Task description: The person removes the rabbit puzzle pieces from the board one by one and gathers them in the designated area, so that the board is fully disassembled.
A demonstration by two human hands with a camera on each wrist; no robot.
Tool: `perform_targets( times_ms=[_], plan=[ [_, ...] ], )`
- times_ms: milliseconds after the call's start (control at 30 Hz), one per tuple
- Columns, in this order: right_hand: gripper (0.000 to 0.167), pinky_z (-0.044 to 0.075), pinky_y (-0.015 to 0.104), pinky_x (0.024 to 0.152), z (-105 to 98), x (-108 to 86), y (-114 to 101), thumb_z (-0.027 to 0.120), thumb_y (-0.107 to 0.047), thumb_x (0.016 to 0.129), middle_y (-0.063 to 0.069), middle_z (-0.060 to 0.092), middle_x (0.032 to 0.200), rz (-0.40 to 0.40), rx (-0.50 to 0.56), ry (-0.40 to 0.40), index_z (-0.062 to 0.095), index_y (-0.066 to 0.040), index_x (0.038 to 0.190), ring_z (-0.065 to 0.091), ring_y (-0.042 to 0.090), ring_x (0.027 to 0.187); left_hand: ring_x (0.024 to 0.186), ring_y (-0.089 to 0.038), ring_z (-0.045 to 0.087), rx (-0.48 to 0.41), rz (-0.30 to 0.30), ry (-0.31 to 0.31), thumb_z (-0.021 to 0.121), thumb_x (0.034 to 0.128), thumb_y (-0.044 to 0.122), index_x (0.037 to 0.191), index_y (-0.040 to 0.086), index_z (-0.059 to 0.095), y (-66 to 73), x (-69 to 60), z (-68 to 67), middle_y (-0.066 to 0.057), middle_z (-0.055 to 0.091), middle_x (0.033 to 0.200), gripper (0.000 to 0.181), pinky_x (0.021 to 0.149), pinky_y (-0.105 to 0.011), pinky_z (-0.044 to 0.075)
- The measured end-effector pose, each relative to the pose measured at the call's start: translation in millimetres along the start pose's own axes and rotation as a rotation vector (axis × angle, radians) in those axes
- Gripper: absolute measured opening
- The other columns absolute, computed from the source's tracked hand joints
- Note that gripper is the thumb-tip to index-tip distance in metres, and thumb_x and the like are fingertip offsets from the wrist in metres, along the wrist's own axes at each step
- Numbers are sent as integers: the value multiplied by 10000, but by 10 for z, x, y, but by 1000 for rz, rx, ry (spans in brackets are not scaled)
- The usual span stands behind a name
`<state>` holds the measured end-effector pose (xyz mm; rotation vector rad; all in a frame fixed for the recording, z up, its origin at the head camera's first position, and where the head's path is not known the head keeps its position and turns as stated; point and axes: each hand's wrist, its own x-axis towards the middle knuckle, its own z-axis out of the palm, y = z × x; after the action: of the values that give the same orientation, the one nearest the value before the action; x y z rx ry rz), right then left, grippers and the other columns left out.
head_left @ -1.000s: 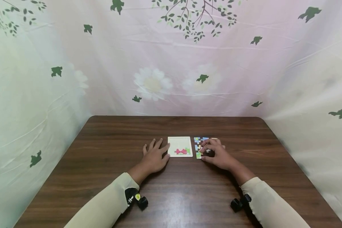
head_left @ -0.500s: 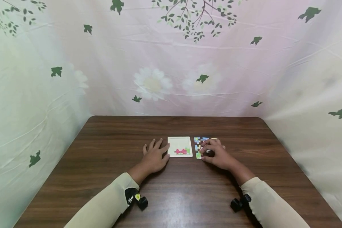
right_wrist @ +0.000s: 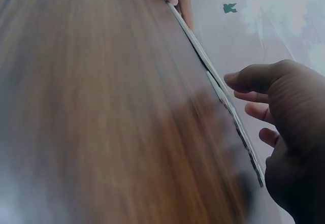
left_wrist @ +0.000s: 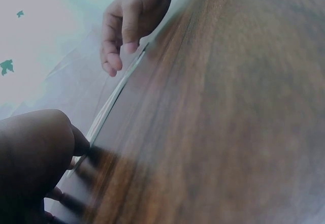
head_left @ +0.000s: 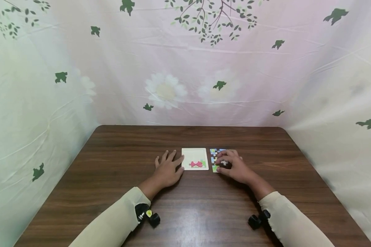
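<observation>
A white square puzzle tray (head_left: 194, 154) lies flat on the table in the head view, with a few pink and green puzzle pieces (head_left: 196, 164) along its near edge. My left hand (head_left: 167, 172) rests beside it, fingers spread, thumb and index at the tray's left edge. To the right of the tray lie several loose jigsaw pieces (head_left: 214, 160), mostly blue and green. Over these hovers my right hand (head_left: 237, 168), fingers bent and thumb apart from them. In the right wrist view the right hand (right_wrist: 289, 107) shows no piece between thumb and fingers. Some pieces are hidden beneath it.
Both hands work on a dark brown wooden table (head_left: 185, 202). A pale cloth (head_left: 188, 61) printed with flowers, leaves and green birds hangs behind it and at both sides. Each sleeved wrist wears a small black camera.
My right hand has shifted very slightly left over the loose pieces. The left hand and the tray stay practically where they were.
</observation>
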<state>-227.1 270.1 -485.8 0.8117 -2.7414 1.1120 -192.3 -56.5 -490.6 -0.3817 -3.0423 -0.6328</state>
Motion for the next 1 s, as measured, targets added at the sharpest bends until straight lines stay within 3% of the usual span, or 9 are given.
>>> perform_targets(
  times_ms=[133, 233, 400, 567, 700, 1000],
  plan=[
    [156, 228, 639, 1071, 49, 62, -25, 881, -110, 915, 106, 655, 1352, -18, 32, 4, 821, -157, 1052, 411, 396, 1384, 1682, -476, 200, 0, 4, -5, 535, 1129, 452, 1665, 302, 490, -2, -6, -2, -138, 308, 1802, 558, 1277, -804, 108],
    [155, 305, 615, 1086, 75, 94, -53, 871, -101, 928, 100, 657, 1344, -47, 36, 4, 828, -153, 1067, 442, 359, 1337, 1681, -480, 197, -15, 12, -6, 535, 1129, 440, 1665, 288, 492, 3, -6, -1, -146, 307, 1801, 559, 1276, -806, 100],
    [149, 447, 493, 1013, 111, 143, -118, 863, -62, 933, 107, 670, 1300, -109, 42, 18, 821, -122, 1062, 536, 300, 1218, 1675, -486, 207, -24, 8, 1, 547, 1124, 421, 1656, 272, 508, 10, -9, -7, -155, 322, 1793, 554, 1270, -812, 103],
    [150, 541, 363, 880, 174, 212, -186, 844, -25, 939, 135, 663, 1276, -120, 92, 21, 801, -61, 1079, 650, 240, 1019, 1683, -475, 194, -6, -4, -5, 534, 1127, 448, 1663, 295, 493, 8, -8, -8, -141, 309, 1801, 559, 1277, -806, 104],
    [153, 527, 288, 760, 234, 274, -249, 825, -30, 958, 112, 657, 1266, -119, 115, -5, 797, -79, 1100, 612, 163, 873, 1684, -472, 191, -2, -9, -5, 527, 1130, 458, 1665, 306, 488, 9, -12, -7, -133, 303, 1805, 558, 1279, -801, 105],
    [127, 524, 271, 730, 351, 394, -383, 813, -25, 958, 79, 651, 1224, -132, 100, -25, 799, -64, 1077, 590, 106, 825, 1684, -476, 189, 12, -6, -14, 520, 1132, 472, 1669, 313, 481, 5, -13, 0, -130, 295, 1809, 561, 1278, -800, 111]
  ],
)
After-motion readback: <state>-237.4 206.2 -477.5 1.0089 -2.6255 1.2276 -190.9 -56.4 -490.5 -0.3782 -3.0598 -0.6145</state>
